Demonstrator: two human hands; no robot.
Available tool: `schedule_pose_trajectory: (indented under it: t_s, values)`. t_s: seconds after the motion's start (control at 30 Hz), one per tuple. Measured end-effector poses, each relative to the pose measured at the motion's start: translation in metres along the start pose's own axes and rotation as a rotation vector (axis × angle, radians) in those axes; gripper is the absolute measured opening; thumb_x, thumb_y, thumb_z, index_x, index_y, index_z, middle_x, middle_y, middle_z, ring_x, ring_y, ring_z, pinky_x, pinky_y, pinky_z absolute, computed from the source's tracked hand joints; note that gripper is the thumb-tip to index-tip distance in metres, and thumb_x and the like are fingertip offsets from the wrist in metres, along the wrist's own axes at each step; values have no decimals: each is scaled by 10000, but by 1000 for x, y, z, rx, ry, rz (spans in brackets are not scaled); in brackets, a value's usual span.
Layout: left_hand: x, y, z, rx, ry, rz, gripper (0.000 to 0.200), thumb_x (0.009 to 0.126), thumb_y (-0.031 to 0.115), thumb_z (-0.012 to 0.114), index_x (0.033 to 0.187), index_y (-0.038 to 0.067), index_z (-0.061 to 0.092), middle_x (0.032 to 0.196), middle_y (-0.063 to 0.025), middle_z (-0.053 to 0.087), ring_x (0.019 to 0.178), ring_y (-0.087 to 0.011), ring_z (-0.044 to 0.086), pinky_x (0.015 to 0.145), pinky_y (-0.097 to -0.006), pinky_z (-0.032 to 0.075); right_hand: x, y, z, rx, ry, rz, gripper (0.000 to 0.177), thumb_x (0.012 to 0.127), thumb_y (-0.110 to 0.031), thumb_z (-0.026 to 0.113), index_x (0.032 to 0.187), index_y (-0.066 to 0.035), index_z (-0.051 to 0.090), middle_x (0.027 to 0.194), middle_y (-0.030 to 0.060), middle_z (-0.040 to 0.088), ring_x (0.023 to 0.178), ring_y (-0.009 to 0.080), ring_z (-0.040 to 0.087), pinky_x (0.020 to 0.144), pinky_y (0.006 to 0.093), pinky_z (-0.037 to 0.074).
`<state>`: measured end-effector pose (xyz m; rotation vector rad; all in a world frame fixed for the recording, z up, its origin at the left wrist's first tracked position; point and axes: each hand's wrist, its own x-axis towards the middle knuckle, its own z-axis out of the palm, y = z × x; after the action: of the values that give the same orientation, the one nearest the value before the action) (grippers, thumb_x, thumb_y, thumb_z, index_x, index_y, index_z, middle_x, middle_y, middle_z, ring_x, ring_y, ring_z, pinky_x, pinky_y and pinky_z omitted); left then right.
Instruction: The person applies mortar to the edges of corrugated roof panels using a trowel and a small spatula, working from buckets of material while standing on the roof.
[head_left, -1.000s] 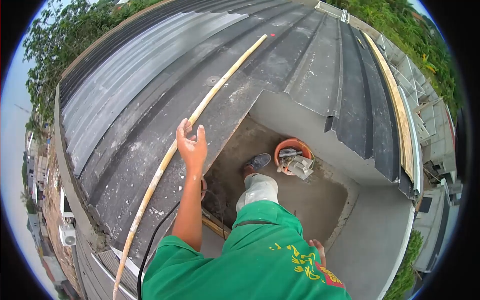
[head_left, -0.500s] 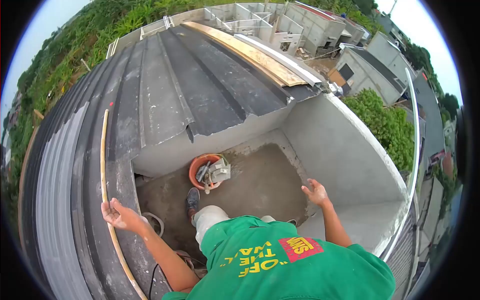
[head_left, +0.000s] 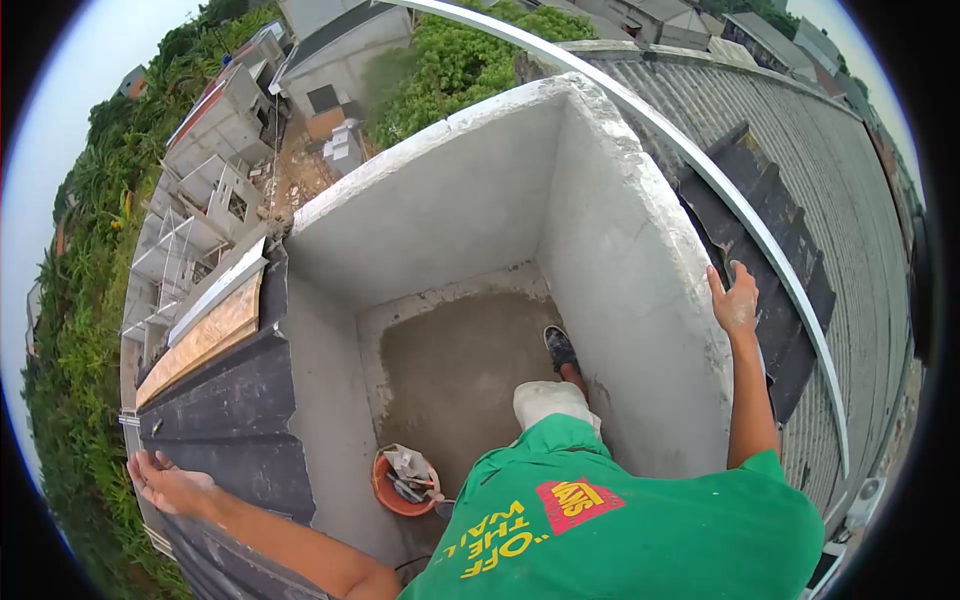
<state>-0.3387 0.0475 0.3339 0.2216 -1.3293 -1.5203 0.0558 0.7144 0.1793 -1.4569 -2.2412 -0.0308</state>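
The left grip [head_left: 172, 487] is open and empty, fingers spread, over the edge of the dark roof [head_left: 235, 415]. Beyond it in the view lies a wooden board [head_left: 205, 338]. Right of the left grip, an orange bucket [head_left: 388, 491] of tools [head_left: 408, 484] sits on the floor [head_left: 460, 355]. The right grip [head_left: 738, 302], fingers loosely bent, is at the wall's [head_left: 650, 215] rough top; I cannot tell if it presses there. A white rail [head_left: 760, 232] curves just beyond.

So there was a bushy green tree [head_left: 450, 80] out past some bare concrete houses [head_left: 215, 115], plus thick greenery [head_left: 85, 350] down one side. Some wooden boards [head_left: 205, 335] lay beside a pale strip [head_left: 218, 288], and a long white bar [head_left: 740, 208] ran by a gray corrugated roof [head_left: 850, 180].
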Motion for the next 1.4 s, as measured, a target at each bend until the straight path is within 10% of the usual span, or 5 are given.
schedule_pose_trajectory:
  t_s: [0.17,0.33,0.43,0.83,1.4]
  values:
    - [-49,68,199,-499,-473,-33,301,967,139,505,1206,-41,531,1128,-149,605,1093,-234,565,930,-342,444,-55,67,-3,17,-187,273,653,925,-538,514,1242,32,530,1152,314,586,1106,440,549,967,474,410]
    - [-443,142,366,-731,-1749,31,327,976,167,519,1241,-23,550,1182,-148,622,1094,-211,585,962,-327,447,-50,55,-13,126,-392,351,582,951,-477,486,1239,26,541,1112,313,605,1093,438,561,942,467,420]
    - [-655,107,421,-682,-2319,686,349,936,302,615,1177,50,616,1146,-117,650,1053,-240,598,933,-356,453,-36,46,-19,181,-457,422,533,930,-397,523,1236,40,536,1137,295,603,1080,436,565,933,462,422]
    - [-809,39,453,-536,-2588,1007,475,884,373,567,579,20,655,578,-152,594,564,-356,566,633,-411,479,-21,63,-7,330,-513,387,599,860,-336,548,1208,151,510,1152,335,586,1041,479,593,926,477,455]
    - [-814,45,451,-488,-2751,1169,484,962,306,437,649,-20,612,687,-264,617,656,-450,593,645,-518,450,-39,53,-17,-42,-302,438,438,900,-390,555,1136,-25,605,1153,173,591,1152,344,516,968,444,380]
